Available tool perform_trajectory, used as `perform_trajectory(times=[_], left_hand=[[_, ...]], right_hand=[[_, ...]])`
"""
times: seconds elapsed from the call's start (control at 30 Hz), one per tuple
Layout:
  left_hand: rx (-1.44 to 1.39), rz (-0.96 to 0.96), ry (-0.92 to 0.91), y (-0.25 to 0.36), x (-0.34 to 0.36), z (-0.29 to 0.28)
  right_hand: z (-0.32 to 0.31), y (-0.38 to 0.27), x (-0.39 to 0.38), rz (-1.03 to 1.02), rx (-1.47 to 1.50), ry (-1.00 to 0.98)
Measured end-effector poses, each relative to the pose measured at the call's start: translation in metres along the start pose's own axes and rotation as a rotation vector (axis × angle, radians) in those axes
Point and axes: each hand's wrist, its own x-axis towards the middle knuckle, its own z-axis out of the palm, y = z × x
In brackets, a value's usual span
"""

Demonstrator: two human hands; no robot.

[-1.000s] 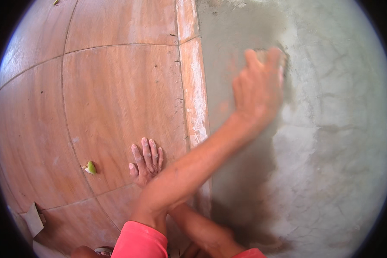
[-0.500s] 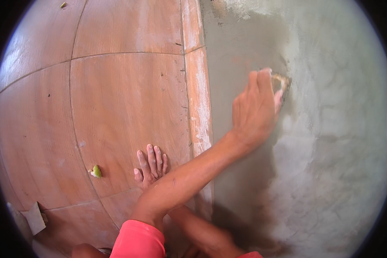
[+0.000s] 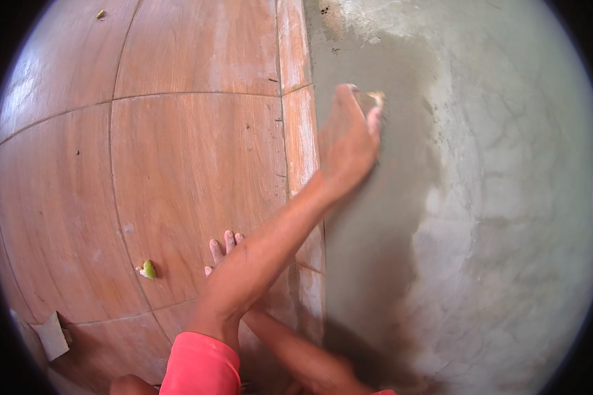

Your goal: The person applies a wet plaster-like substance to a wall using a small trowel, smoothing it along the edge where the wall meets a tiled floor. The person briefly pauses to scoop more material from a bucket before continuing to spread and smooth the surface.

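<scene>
In the head view, the left hand (image 3: 350,146) is now nearer to the brown tiles (image 3: 191,158) than half a second ago; its fingers grip a partly hidden pale tool (image 3: 377,98) on the dark grey cement (image 3: 375,250). The right hand (image 3: 217,253), now more covered by the left forearm (image 3: 263,257), rests on the tiles, fingers slightly apart.

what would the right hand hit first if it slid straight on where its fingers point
The right hand would likely meet the seam at the far edge of the tile; the way there looks free.
</scene>
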Motion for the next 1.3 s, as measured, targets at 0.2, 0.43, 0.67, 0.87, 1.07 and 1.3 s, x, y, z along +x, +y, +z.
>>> perform_trajectory(times=[0.2, 0.43, 0.67, 0.87, 1.07, 1.3], left_hand=[[0.098, -0.014, 0.066, 0.019, 0.052, -0.020], [0.030, -0.096, 0.174, -0.047, 0.051, -0.019], [-0.025, 0.306, -0.044, 0.066, -0.013, -0.007], [-0.019, 0.101, 0.138, 0.016, 0.029, -0.009], [-0.040, 0.346, -0.016, 0.052, -0.056, 0.007], [-0.015, 0.113, 0.159, 0.044, 0.002, -0.010]], right_hand=[[0.007, -0.014, 0.003, -0.015, 0.005, -0.058], [0.006, -0.016, 0.002, -0.030, -0.003, -0.034], [-0.003, -0.014, 0.005, -0.043, -0.011, -0.094], [0.007, -0.012, -0.002, -0.015, -0.040, -0.053], [-0.002, -0.015, 0.003, 0.034, 0.025, 0.000], [-0.014, -0.027, 0.013, -0.007, 0.049, 0.047]])
